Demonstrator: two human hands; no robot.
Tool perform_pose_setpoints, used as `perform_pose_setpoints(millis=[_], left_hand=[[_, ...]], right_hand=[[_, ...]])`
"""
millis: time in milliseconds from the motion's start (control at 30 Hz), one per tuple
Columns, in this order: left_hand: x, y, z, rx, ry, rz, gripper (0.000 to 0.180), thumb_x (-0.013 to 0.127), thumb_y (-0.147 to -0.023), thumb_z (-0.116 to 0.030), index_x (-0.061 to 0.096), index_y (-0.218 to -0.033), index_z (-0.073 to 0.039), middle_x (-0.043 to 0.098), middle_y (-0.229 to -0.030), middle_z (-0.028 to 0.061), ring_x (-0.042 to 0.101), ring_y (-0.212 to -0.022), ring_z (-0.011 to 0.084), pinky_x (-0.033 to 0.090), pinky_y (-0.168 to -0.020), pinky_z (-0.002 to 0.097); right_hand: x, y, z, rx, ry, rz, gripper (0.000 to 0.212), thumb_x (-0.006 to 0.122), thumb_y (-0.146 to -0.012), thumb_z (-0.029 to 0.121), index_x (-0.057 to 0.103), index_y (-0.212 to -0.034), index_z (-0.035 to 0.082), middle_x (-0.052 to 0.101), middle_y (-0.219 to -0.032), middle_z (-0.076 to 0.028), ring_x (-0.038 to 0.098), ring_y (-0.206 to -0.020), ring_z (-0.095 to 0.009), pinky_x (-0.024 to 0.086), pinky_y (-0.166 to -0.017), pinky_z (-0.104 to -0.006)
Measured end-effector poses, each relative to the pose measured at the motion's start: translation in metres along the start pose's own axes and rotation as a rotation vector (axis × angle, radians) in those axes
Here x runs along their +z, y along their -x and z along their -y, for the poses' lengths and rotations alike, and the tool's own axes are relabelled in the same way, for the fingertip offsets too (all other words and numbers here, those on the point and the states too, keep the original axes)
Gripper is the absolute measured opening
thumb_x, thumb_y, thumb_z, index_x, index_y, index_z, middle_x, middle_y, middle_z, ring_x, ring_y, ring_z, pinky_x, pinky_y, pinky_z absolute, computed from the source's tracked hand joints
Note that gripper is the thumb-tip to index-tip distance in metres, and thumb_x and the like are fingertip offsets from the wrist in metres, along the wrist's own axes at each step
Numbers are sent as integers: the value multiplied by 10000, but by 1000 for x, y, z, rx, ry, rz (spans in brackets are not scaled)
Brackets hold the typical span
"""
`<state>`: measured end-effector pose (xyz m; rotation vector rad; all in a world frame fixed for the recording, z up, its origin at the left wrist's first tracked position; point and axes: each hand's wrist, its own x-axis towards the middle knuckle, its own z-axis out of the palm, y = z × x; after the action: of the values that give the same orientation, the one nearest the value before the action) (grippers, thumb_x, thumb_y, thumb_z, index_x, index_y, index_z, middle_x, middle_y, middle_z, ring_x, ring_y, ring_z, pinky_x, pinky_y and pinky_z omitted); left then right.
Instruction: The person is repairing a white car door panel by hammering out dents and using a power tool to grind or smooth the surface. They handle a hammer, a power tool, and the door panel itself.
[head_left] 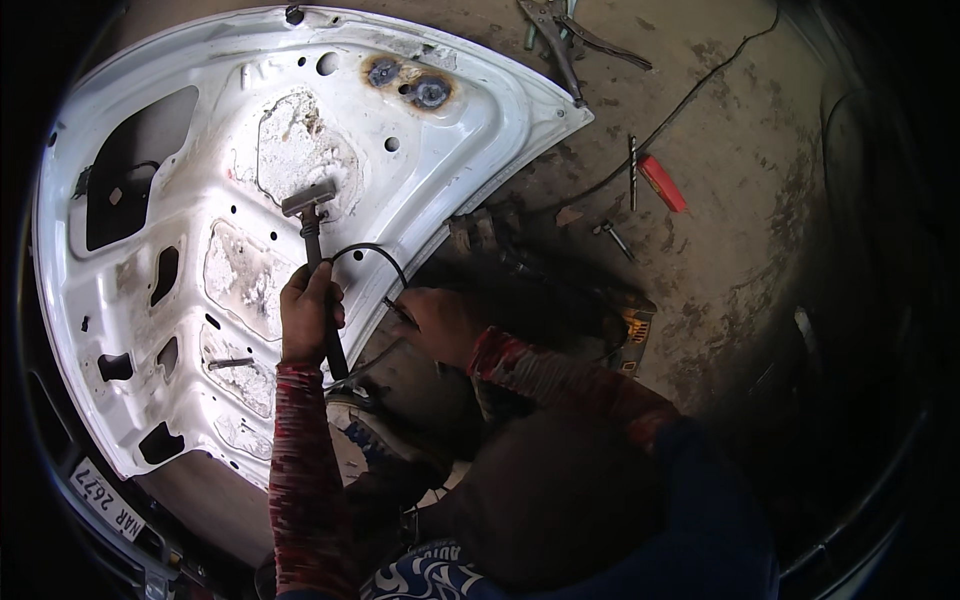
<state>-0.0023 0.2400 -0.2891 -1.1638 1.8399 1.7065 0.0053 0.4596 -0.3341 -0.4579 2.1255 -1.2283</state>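
Note:
My left hand is closed around the dark handle of a hammer, whose grey metal head rests over or just above the white panel. The panel looks like a car hood, inner side up, with cut-outs and patches of peeled paint. A black cable arcs from beside my left hand to my right hand. Near the panel's edge, my right hand is closed on a short dark piece at the cable's end; its exact kind is hidden by the fingers. A small metal rod lies on the panel.
On the floor at right lie a drill bit, a red case and a small metal bolt-like piece. Locking pliers lie beyond the panel's corner. A yellow-and-black power tool part sits in shadow. A car's number plate shows lower left.

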Motion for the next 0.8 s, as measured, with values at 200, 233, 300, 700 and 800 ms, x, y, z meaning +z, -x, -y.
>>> perform_pose_setpoints(millis=[200, 233, 300, 700, 800], left_hand=[[-8, 16, 15, 415, -418, -406, 363, 595, -1022, -212, 617, -1261, 61, 680, -1037, 128, 639, -932, 204, 509, -860, 345], [-10, 19, 16, 489, -404, -432, 364, 593, -1023, -207, 614, -1267, 62, 675, -1066, 136, 625, -989, 208, 495, -909, 351], [-12, 33, 20, 503, -313, -393, 320, 563, -1047, -186, 614, -1244, 61, 666, -1096, 124, 618, -983, 179, 493, -906, 328], [19, 85, 67, 258, -194, -68, 278, 531, -1073, -225, 658, -1184, -5, 660, -873, 32, 615, -785, 107, 494, -703, 263], [21, 90, 79, 218, -282, 1, 264, 545, -1067, -229, 664, -1185, -25, 662, -859, 20, 617, -766, 95, 495, -670, 258]], right_hand=[[-40, 40, -1, -124, -310, -135, 285, 759, -876, 198, 682, -1093, 30, 706, -992, -181, 711, -867, -340, 563, -753, -421], [-51, 43, -4, -90, -258, -198, 272, 752, -885, 189, 684, -1093, 29, 710, -988, -175, 715, -867, -332, 564, -757, -408], [-70, 62, -8, -70, -211, -338, 245, 740, -904, 171, 687, -1095, 27, 718, -979, -162, 722, -866, -315, 566, -764, -384], [-159, 102, 9, 437, -974, 194, 275, 683, -978, 152, 661, -1200, -8, 742, -987, -119, 709, -878, -176, 563, -774, -300], [-177, 104, 12, 243, -1050, -132, 272, 671, -990, 151, 646, -1209, -8, 733, -962, -129, 700, -853, -165, 567, -791, -305]])
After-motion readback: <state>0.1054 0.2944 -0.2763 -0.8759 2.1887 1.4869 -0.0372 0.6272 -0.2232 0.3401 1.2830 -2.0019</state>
